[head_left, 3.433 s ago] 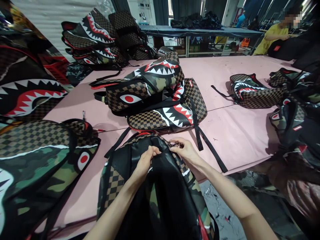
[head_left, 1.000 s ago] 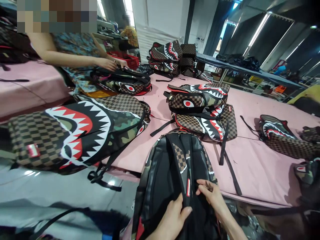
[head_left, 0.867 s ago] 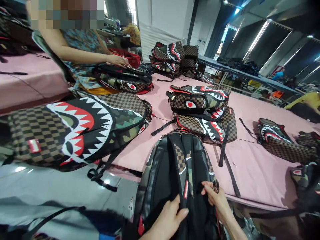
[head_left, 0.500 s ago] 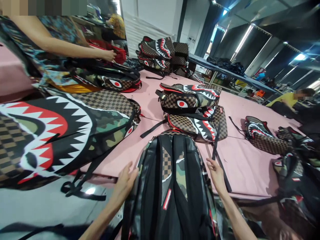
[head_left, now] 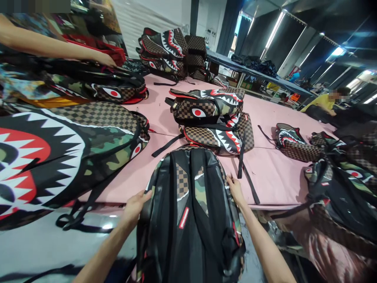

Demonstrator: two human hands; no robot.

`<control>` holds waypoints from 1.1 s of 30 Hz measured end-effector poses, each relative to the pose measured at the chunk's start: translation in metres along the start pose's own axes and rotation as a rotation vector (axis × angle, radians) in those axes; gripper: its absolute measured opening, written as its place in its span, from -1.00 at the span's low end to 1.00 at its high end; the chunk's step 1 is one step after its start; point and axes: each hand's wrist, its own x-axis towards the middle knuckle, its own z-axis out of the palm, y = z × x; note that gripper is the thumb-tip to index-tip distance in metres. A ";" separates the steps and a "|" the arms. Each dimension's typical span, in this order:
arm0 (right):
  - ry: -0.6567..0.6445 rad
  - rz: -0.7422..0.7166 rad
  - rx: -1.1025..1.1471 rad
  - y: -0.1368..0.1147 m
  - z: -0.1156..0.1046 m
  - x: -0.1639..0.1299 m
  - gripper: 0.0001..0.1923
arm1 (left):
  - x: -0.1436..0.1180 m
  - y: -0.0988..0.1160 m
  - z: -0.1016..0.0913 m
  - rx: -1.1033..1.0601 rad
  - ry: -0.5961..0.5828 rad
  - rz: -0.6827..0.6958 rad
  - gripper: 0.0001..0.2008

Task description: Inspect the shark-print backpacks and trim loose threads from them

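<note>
A black backpack [head_left: 198,220] with checkered and camouflage panels stands in front of me, its shoulder straps facing me. My left hand [head_left: 136,206] is against its left side, thumb towards me and the other fingers partly hidden behind the edge. On the opposite side, my right hand [head_left: 235,192] grips the upper edge. A small dark pointed thing shows at its fingertips; I cannot make out what it is. Just beyond the backpack's top lies a stack of two shark-mouth backpacks [head_left: 207,110], with loose straps hanging beside it.
A large shark-mouth backpack [head_left: 108,133] lies on the pink table [head_left: 273,177] at left. Behind it, a co-worker's arm [head_left: 59,47] reaches over another bag [head_left: 108,92]. More backpacks [head_left: 161,49] are piled at the back, and several [head_left: 332,196] lie at right.
My hands have closed in from beside the backpack onto its two sides. The view has turned slightly, so the surroundings sit further left and a bit higher.
</note>
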 end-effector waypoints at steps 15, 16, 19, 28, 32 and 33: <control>0.139 -0.037 -0.145 0.007 -0.017 -0.029 -0.57 | -0.039 -0.041 -0.024 -0.070 -0.001 0.107 -0.59; 0.156 -0.041 -0.151 0.012 -0.024 -0.039 -0.56 | -0.049 -0.052 -0.034 -0.029 0.026 0.110 -0.57; 0.240 -0.006 -0.130 0.036 -0.052 -0.079 -0.53 | -0.088 -0.082 -0.065 0.095 0.110 0.104 -0.56; 0.288 0.210 0.084 0.079 -0.064 -0.158 -0.48 | -0.097 -0.045 -0.017 0.344 0.073 0.492 -0.85; 0.250 0.188 0.119 0.072 -0.062 -0.161 -0.49 | -0.073 -0.031 -0.009 0.259 0.082 0.439 -0.94; 0.259 0.195 0.139 0.072 -0.065 -0.164 -0.48 | -0.069 -0.032 -0.017 0.224 0.104 0.397 -0.96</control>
